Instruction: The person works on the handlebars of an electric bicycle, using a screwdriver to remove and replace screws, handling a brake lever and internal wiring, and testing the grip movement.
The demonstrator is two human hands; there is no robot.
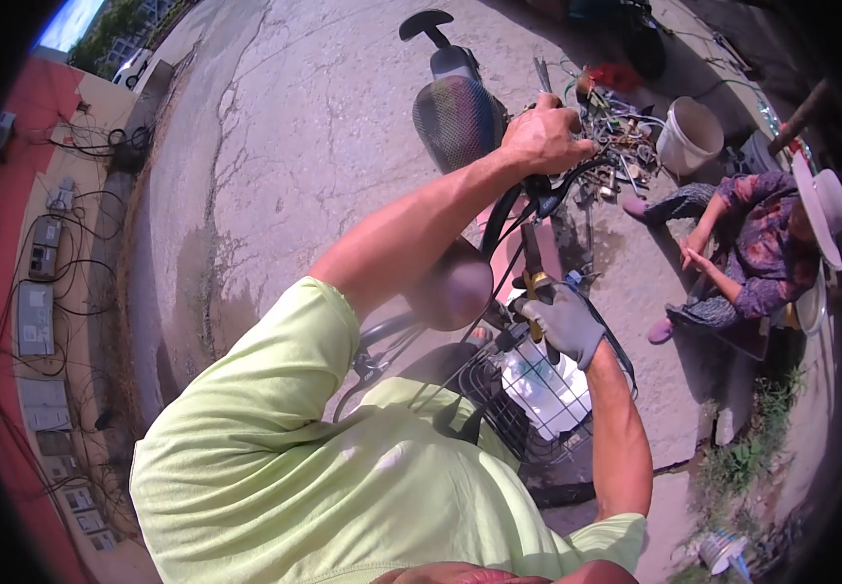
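A bicycle stands before me, its dark saddle (455,122) beyond the handlebar and its black wire basket (484,389) close to my body. My left hand (545,136), bare and reaching across, is closed over the handlebar end next to a black brake lever (576,178). Its palm side is hidden. My right hand (567,326) wears a pale grey glove. It is shut on a tool with yellow-and-black handles (539,282), beside the bicycle's front above the basket. The tool's jaws cannot be made out. A white object (547,389) lies in the basket.
Mixed tools and metal parts (625,146) lie heaped on the concrete, beside a white bucket (688,136). A seated person in a pale hat (820,209) is at the right. Electrical boxes and loose cables (36,316) line the left wall. Weeds (752,457) grow at the lower right.
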